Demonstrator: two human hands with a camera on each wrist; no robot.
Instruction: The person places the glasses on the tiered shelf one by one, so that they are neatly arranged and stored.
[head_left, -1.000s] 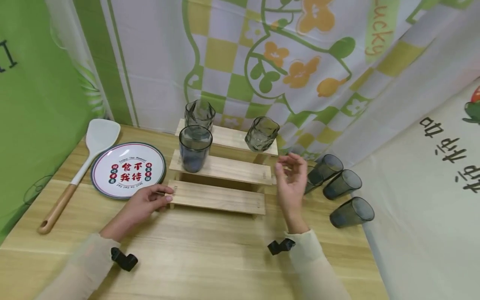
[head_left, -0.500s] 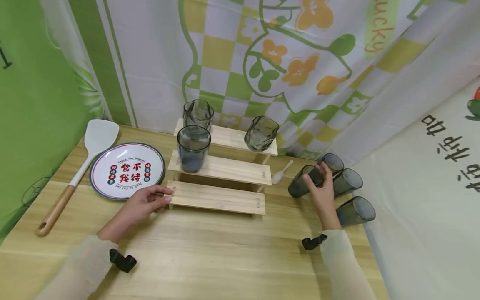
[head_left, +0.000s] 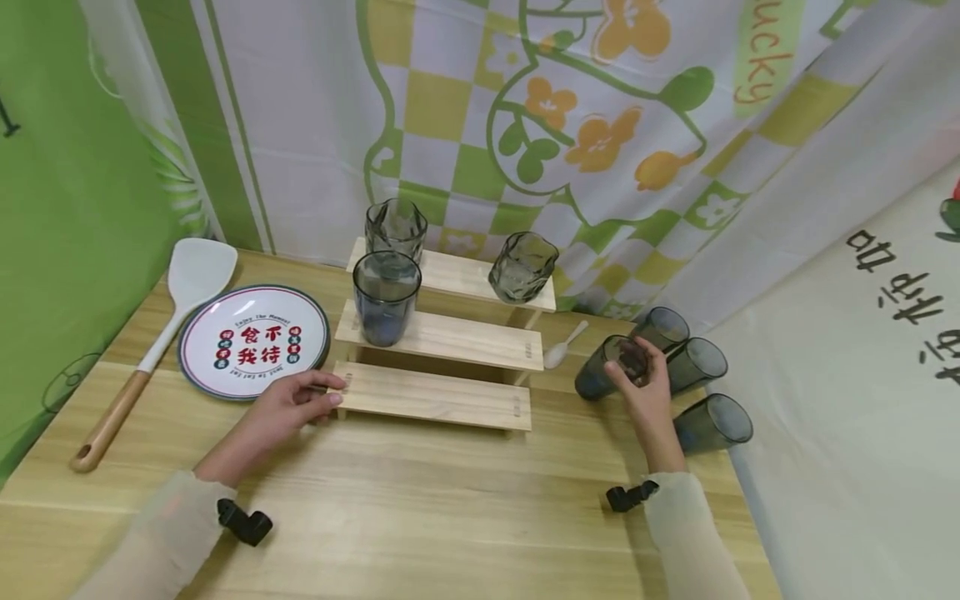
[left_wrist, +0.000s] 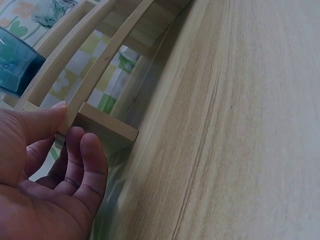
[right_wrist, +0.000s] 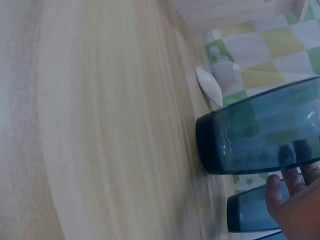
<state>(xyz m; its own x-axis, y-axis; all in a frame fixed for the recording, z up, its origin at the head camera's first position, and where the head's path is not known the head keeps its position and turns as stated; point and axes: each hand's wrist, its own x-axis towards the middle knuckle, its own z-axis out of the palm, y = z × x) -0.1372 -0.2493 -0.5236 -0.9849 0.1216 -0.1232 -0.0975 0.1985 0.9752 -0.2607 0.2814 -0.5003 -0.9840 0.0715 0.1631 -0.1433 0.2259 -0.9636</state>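
Note:
My left hand (head_left: 281, 412) pinches the left end of the lowest board of a three-step wooden rack (head_left: 435, 398); in the left wrist view its thumb lies on the board's edge, fingers curled beneath. On the right, my right hand (head_left: 651, 396) holds a dark blue-grey drinking glass (head_left: 594, 379) near the rim, thumb at the near side. In the right wrist view this glass (right_wrist: 260, 135) is close to the tabletop, base down. One similar glass (head_left: 386, 300) stands on the middle step. Two wavy clear-grey glasses, one left (head_left: 395, 229) and one right (head_left: 522, 268), occupy the top step.
Several more blue-grey glasses (head_left: 712, 423) stand right of my right hand. A small white spoon (head_left: 558, 352) lies between rack and held glass. At the left are a printed plate (head_left: 255, 379) and a white spatula (head_left: 197, 271) with wooden handle. A patterned curtain (head_left: 450, 100) hangs behind.
My right hand has moved right from beside the rack to the nearest glass and taken hold of it, uncovering the spoon. The left hand stays at the rack.

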